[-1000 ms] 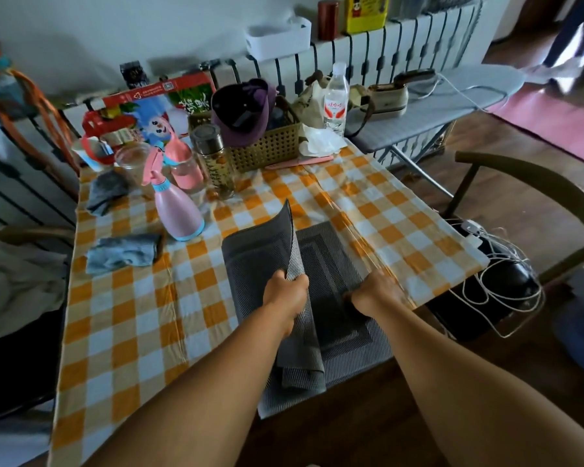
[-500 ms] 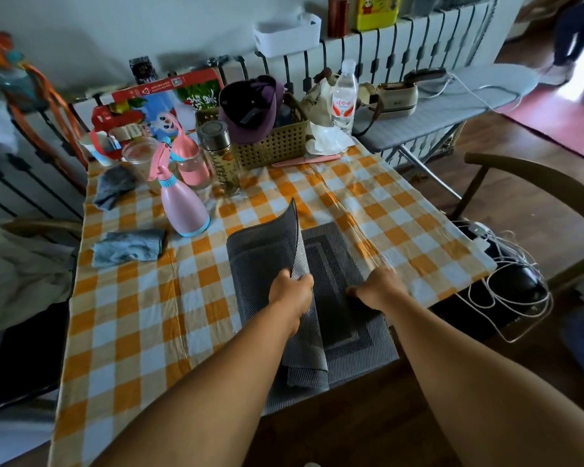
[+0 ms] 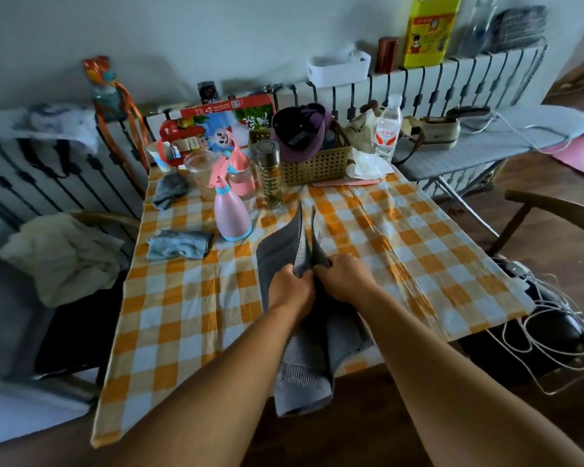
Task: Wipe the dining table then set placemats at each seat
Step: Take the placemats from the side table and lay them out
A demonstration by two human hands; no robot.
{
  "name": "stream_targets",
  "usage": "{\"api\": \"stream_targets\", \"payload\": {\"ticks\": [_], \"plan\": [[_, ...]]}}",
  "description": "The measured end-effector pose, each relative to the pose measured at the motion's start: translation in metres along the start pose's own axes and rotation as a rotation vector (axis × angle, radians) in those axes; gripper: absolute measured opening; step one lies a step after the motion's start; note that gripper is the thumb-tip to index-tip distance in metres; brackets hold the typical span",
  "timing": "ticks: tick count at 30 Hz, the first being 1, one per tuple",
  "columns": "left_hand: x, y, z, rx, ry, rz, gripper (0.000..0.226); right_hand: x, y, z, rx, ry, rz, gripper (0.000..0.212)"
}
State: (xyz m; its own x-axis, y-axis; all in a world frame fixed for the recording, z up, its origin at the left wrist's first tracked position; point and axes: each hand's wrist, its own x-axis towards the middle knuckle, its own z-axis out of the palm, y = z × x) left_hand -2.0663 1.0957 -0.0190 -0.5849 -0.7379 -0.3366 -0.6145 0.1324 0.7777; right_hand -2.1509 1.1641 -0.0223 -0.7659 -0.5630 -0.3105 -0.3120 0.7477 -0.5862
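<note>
Both hands are meeting over the grey woven placemats (image 3: 280,251) near the front edge of the dining table (image 3: 189,308) with its orange-and-white checked cloth. The left hand (image 3: 292,288) is gripping one mat with curled fingers, and the mat is standing up, its far edge raised. The right hand (image 3: 346,281) is pinching a second mat just beside it — the two are parting like pages. Their near ends are hanging over the table edge. A pink spray bottle (image 3: 231,214) and a blue cloth (image 3: 177,244) are lying to the left, apart from the mats.
</note>
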Motion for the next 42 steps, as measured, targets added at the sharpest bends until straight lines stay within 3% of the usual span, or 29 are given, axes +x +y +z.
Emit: {"api": "stream_targets", "payload": {"ticks": [3, 7, 11, 18, 19, 22, 27, 33, 39, 42], "plan": [[-0.006, -0.013, -0.033, -0.115, 0.099, -0.005, 0.046, -0.011, -0.036, 0.014, 0.017, 0.051, -0.078, 0.033], [-0.018, -0.036, -0.095, -0.192, 0.257, 0.021, 0.020, -0.033, -0.102, 0.042, -0.037, 0.098, -0.185, 0.033], [-0.045, -0.065, -0.166, -0.259, 0.423, 0.033, 0.022, -0.070, -0.171, 0.079, -0.032, 0.139, -0.325, 0.035], [-0.130, -0.137, -0.307, -0.431, 0.771, 0.105, 0.012, -0.183, -0.298, 0.157, -0.012, 0.151, -0.673, 0.028], [-0.161, -0.178, -0.359, -0.477, 0.875, 0.105, 0.010, -0.230, -0.341, 0.195, 0.012, 0.119, -0.798, 0.027], [-0.197, -0.197, -0.406, -0.484, 0.979, 0.126, 0.010, -0.272, -0.379, 0.216, 0.078, 0.120, -0.934, 0.031], [-0.308, -0.273, -0.524, -0.509, 1.270, 0.174, 0.013, -0.407, -0.472, 0.293, 0.264, 0.049, -1.234, 0.027], [-0.404, -0.336, -0.613, -0.437, 1.576, 0.244, 0.013, -0.515, -0.547, 0.364, 0.439, -0.089, -1.468, 0.023], [-0.471, -0.407, -0.685, -0.363, 1.747, 0.132, 0.010, -0.581, -0.614, 0.441, 0.482, -0.276, -1.693, 0.025], [-0.500, -0.447, -0.721, -0.258, 1.844, -0.016, 0.022, -0.601, -0.648, 0.489, 0.470, -0.471, -1.711, 0.026]]}}
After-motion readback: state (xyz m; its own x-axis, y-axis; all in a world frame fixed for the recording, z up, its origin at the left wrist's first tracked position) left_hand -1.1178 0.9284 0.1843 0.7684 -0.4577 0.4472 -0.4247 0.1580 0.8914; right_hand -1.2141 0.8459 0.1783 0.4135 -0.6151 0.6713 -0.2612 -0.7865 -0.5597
